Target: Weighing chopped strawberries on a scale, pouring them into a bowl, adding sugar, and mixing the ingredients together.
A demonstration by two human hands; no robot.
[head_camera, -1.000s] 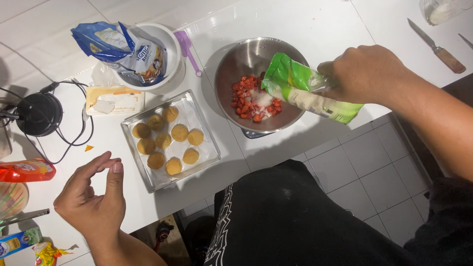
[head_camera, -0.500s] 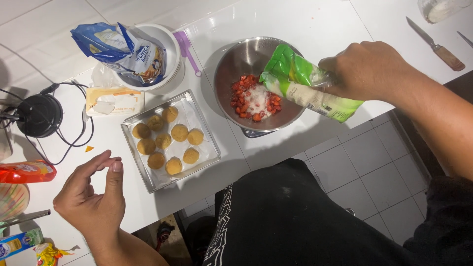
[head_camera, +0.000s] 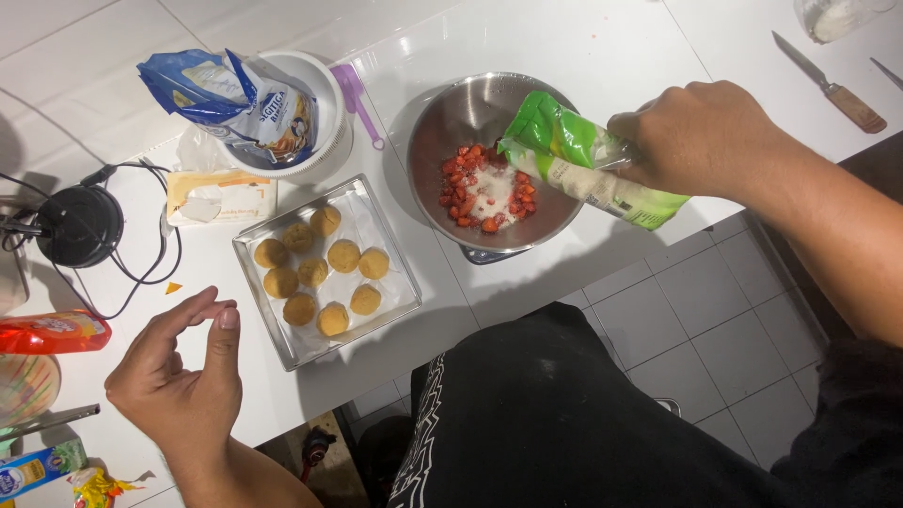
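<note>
On white counter, steel bowl (head_camera: pixel 489 141) of red fruit pieces, white grains heaped on top. Over bowl rim — green packet (head_camera: pixel 588 165) tilted, clenched in right hand (head_camera: pixel 701 136), fingers wrapped round its rear end. Left hand (head_camera: pixel 183 376) empty, fingers loosely curled — beside baking tray (head_camera: pixel 273 325).

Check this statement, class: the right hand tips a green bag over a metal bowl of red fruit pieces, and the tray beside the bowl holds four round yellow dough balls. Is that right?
Not quite. The head view shows nine dough balls on the tray, not four. The rest stands: the right hand tips the green bag over the metal bowl of red fruit pieces.
</note>
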